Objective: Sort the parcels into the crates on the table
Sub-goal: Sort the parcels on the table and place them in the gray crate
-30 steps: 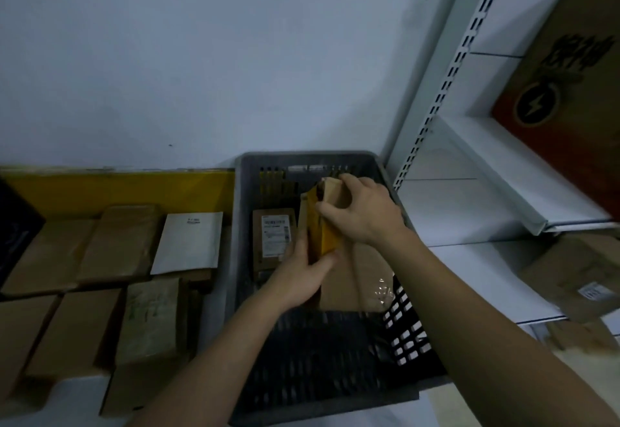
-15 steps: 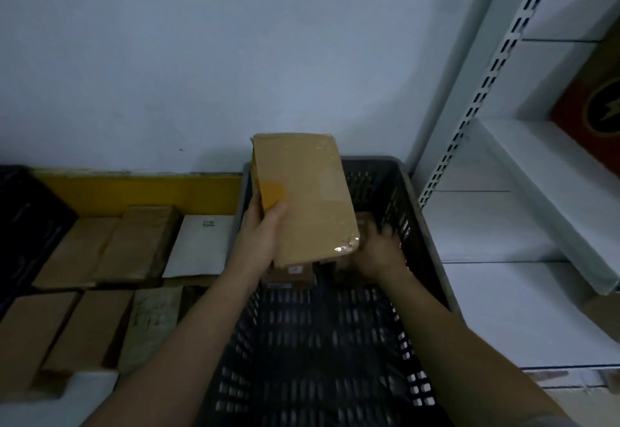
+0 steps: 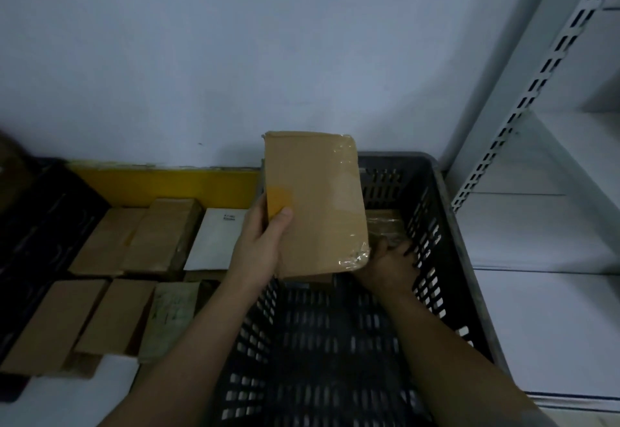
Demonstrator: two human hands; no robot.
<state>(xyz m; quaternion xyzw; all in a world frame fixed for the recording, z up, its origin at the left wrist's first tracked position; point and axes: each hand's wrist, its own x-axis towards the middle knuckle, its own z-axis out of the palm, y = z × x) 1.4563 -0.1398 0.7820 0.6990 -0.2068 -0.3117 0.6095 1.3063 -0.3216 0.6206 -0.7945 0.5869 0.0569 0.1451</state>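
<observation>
**A:** What is the left hand (image 3: 260, 245) doing?

**B:** It is gripping a brown cardboard parcel (image 3: 315, 201) by its lower left edge, thumb pressing on the yellow patch, and holding it upright above the far end of the grey slotted crate (image 3: 446, 225). The right hand (image 3: 391, 265) is reaching down inside that crate, resting on or beside a taped brown parcel (image 3: 384, 223) on the crate floor (whether the fingers are closing on it, I cannot tell; the lifted parcel is hiding part of them).

**A:** So how should this step go?

**B:** I judge the person is checking the raised parcel before deciding where it belongs. A one-handed pinch near a corner is letting the parcel lean, so supporting it from underneath would be steadier. The yellow crate (image 3: 167, 185) just to the left is already holding rows of brown parcels and a white mailer (image 3: 218, 238), so any placing there is calling for a free gap, flat and not tipped on a neighbour.
</observation>
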